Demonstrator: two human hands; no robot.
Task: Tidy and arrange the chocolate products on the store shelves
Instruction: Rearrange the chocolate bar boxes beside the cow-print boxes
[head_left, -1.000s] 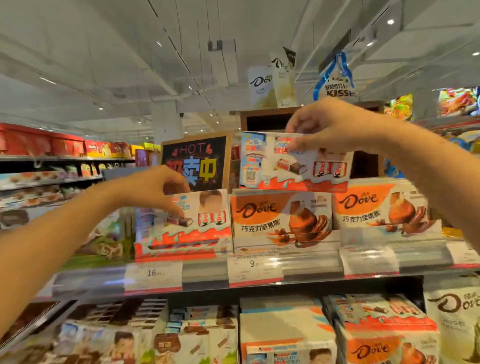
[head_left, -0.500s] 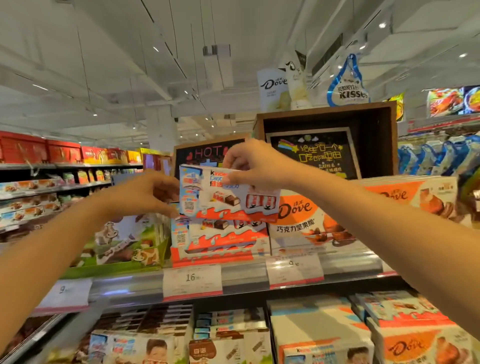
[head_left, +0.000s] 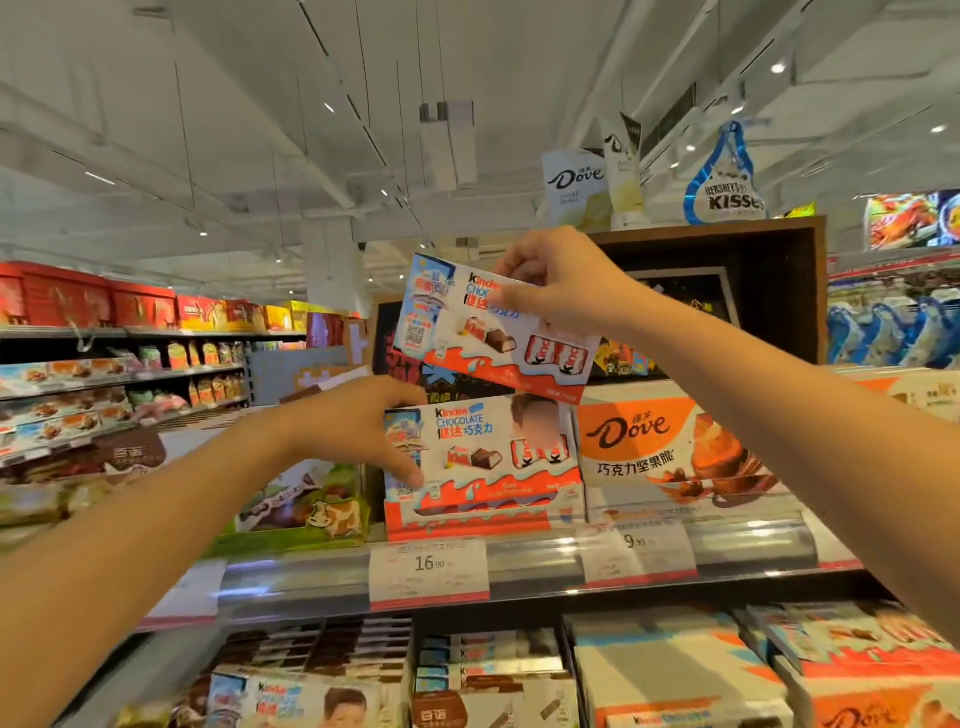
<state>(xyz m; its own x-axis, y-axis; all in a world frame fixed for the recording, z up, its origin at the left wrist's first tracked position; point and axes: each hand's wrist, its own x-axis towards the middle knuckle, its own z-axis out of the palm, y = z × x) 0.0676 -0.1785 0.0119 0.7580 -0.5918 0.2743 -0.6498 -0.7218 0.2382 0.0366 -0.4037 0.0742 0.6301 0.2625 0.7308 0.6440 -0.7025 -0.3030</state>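
My right hand (head_left: 558, 288) pinches the top edge of a white, red and blue Kinder chocolate box (head_left: 488, 338), held tilted in the air above the shelf. Directly under it a matching Kinder box (head_left: 488, 447) stands upright in a red display tray (head_left: 483, 522) on the upper shelf. My left hand (head_left: 363, 423) grips that standing box by its left edge, thumb on its front. Orange and white Dove boxes (head_left: 670, 447) stand right of the Kinder tray.
A shelf rail (head_left: 535, 566) with price tags runs below the boxes. A green tray with cow-print packs (head_left: 306, 506) sits left of the Kinder tray. A wooden display box (head_left: 769, 249) with Dove and Kisses bags stands behind. More chocolate boxes fill the lower shelf (head_left: 519, 675).
My right hand has carried the Kinder box leftwards from above the Dove boxes to above the Kinder tray. My left hand stays on the standing box's left edge.
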